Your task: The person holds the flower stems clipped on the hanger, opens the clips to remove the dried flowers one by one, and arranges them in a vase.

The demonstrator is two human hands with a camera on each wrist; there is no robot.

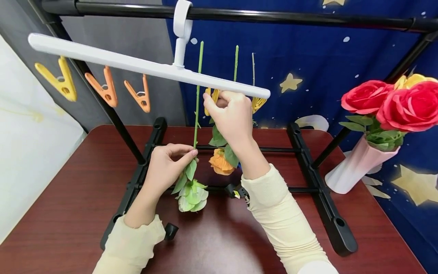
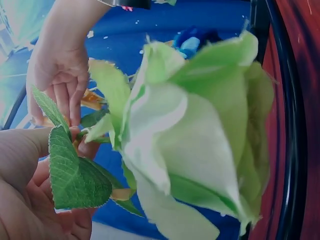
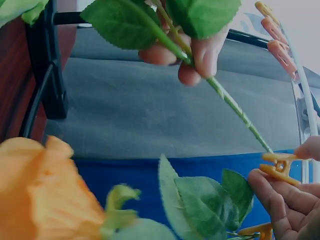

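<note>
My dark red table (image 1: 68,213) carries the black rack's base (image 1: 321,198), its two feet running from the far edge toward me. A pink vase (image 1: 356,167) of roses leans at the right edge, just beside the right foot.

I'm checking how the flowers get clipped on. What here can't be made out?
- The yellow clip at the right hand: head view, hand covers most of it; whether its jaws are open is unclear.
- The third stem: its flower is hidden behind the right hand.
- The green flower: left wrist view, too close, stem cut off.
</note>
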